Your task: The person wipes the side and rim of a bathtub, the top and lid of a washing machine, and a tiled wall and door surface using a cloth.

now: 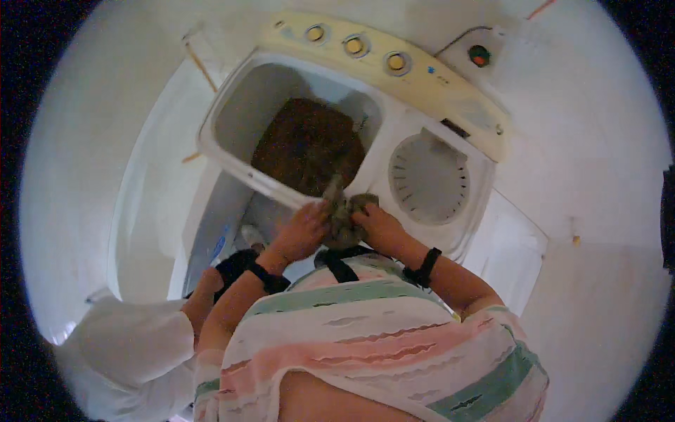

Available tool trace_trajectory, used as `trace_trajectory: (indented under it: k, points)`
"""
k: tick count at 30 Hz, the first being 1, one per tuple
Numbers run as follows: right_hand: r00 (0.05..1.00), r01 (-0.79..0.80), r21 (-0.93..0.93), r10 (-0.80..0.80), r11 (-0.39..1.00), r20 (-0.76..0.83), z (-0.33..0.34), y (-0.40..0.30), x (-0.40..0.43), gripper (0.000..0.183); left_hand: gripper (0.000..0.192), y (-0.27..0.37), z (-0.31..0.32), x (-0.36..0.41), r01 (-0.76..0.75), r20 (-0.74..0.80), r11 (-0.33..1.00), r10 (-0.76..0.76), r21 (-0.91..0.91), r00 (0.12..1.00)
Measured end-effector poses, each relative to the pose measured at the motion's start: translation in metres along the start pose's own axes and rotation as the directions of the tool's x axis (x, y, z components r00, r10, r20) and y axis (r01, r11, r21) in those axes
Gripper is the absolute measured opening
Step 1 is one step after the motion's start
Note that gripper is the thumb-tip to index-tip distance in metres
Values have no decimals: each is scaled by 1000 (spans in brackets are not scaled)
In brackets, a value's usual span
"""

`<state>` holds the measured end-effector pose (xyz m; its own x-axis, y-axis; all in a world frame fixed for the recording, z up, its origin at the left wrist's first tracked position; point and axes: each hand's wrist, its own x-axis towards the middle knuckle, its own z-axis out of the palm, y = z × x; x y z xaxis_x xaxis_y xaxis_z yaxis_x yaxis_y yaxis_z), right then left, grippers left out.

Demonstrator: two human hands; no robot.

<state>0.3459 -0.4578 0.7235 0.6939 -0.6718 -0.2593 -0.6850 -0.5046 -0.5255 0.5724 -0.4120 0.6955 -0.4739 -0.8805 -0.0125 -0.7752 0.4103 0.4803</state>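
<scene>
A bunched, wet-looking grey-green cloth (pixel 344 228) lies across the front rim of a twin-tub washing machine (pixel 232 150). My left hand (pixel 307 227) grips its left side, and my right hand (pixel 375 224) has fingers closed on its right side. One end of the cloth trails over the rim towards the wash tub (pixel 240 108). Dark brown water (pixel 311 140) fills the lower part of that tub; whatever lies under it is hidden. To the right of my hands is the round spin tub (pixel 430 179), uncovered, with slots in its wall.
Behind the tubs runs a cream control panel (pixel 354 46) with three knobs. A cord (pixel 459 39) rises towards a wall fitting. Another person in a white shirt (pixel 132 343) stands close on my left. A bathtub (pixel 150 174) stretches along the left side, beyond the machine.
</scene>
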Motion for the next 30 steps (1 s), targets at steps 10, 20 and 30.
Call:
trace_trajectory:
  k: [10, 20, 30]
  points:
    - [978, -191, 188, 171, 964, 117, -62, 28, -64, 33, 37, 8, 24, 111, -570, 379, 790, 610, -226, 696]
    - [269, -720, 302, 653, 624, -708, 30, 47, -169, 36, 37, 116, 116, 167, -862, 286, 425, 893, -276, 348]
    - [41, -230, 883, 911, 408, -410, 43, 49, -175, 37, 44, 146, 145, 164, -722, 177, 642, 766, -258, 617]
